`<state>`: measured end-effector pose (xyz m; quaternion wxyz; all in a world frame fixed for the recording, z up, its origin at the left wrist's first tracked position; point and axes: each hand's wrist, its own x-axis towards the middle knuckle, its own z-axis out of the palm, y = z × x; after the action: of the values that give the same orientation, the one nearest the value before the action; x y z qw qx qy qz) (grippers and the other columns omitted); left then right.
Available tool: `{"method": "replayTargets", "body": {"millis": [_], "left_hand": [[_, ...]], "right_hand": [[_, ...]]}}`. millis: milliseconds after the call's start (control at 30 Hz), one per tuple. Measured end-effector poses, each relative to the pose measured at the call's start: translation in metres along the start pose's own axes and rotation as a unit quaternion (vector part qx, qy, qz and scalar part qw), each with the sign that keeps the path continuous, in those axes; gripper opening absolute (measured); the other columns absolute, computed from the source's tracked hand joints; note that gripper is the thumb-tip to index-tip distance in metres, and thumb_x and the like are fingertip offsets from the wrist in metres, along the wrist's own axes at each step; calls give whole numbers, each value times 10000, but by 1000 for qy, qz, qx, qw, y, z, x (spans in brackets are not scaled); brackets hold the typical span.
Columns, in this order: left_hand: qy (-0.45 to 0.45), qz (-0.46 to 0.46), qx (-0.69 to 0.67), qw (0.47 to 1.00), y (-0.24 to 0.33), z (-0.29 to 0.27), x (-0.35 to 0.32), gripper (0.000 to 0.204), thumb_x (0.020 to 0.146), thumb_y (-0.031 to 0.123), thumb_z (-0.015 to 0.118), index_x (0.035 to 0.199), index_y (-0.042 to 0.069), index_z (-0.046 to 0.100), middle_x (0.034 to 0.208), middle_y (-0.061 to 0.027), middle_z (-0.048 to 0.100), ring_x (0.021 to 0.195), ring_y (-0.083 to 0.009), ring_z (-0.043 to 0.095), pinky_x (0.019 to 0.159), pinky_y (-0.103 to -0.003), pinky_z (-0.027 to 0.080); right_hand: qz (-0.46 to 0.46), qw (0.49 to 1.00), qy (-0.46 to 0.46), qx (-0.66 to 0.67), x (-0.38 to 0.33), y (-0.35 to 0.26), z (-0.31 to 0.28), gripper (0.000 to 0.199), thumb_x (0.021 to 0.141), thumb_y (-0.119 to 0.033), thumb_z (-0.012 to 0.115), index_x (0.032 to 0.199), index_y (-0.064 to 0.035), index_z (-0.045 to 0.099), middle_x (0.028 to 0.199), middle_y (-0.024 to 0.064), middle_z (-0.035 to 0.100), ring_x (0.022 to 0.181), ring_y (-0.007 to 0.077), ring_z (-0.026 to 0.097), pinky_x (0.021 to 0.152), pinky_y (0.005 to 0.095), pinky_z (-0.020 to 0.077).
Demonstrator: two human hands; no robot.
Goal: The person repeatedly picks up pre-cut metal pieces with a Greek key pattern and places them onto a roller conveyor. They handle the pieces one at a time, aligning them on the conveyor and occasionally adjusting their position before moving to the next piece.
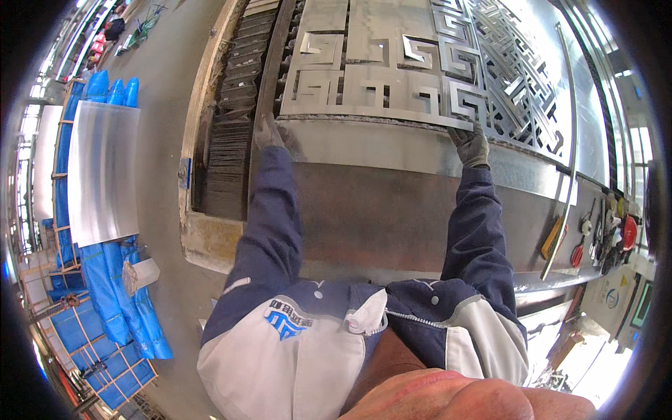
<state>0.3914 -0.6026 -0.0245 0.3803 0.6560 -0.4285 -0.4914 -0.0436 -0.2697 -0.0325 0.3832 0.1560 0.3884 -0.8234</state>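
A shiny metal sheet with square spiral cut-outs (pixel 392 103) lies on the slatted bed of a machine in front of me. My gloved right hand (pixel 472 147) is at its near right corner, fingers closed on the edge. My gloved left hand (pixel 269 134) is by the near left corner of the sheet; it is blurred, and its fingers are hard to make out. Between my hands runs a plain metal strip (pixel 364 143) along the near edge.
To the right lies another openwork metal panel (pixel 521 77), with a long thin rod (pixel 572 140) beyond it. Red-handled tools (pixel 578 253) sit at the right end of the ledge. On the left, bare metal sheets (pixel 105 175) rest on blue-wrapped bundles (pixel 122 301).
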Motion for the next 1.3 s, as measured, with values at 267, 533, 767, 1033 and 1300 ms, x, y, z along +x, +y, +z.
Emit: {"method": "replayTargets", "body": {"millis": [267, 533, 767, 1033, 1300], "left_hand": [[-158, 47, 205, 965, 46, 29, 86, 672, 801, 585, 786, 1015, -46, 700, 812, -140, 684, 700, -268, 664, 641, -398, 526], [-189, 222, 152, 944, 53, 41, 103, 445, 885, 455, 724, 932, 13, 708, 779, -137, 671, 719, -271, 662, 649, -434, 524], [-40, 337, 339, 877, 100, 48, 83, 313, 943, 339, 648, 996, 37, 711, 754, -130, 688, 695, -287, 682, 642, -458, 544], [12, 451, 528, 719, 145, 29, 58, 338, 983, 362, 590, 956, 41, 694, 610, -107, 619, 572, -279, 651, 546, -484, 535], [-54, 327, 279, 901, 151, 48, 74, 446, 1000, 441, 538, 918, 36, 705, 674, -115, 688, 584, -281, 668, 552, -418, 567]], "right_hand": [[-245, 963, -108, -45, -7, -19, 26, 262, 1047, -169, 510, 1197, 31, 586, 1181, 233, 668, 1113, 387, 659, 932, 586, 589], [-299, 932, -175, -104, -15, -37, 35, 274, 1055, -212, 529, 1229, -22, 621, 1107, 128, 720, 975, 259, 718, 891, 469, 610], [-133, 988, -63, -51, 0, -10, 23, 256, 1050, -208, 555, 1235, -41, 612, 1126, 157, 695, 1010, 286, 690, 905, 467, 598], [-60, 997, -41, -28, -3, -4, 20, 327, 1062, -228, 526, 1267, 19, 585, 1161, 173, 690, 1019, 340, 692, 884, 480, 620], [-59, 998, 13, 13, -4, -24, 38, 279, 1024, -223, 599, 1221, -27, 623, 1062, 94, 702, 904, 264, 708, 782, 454, 638]]}}
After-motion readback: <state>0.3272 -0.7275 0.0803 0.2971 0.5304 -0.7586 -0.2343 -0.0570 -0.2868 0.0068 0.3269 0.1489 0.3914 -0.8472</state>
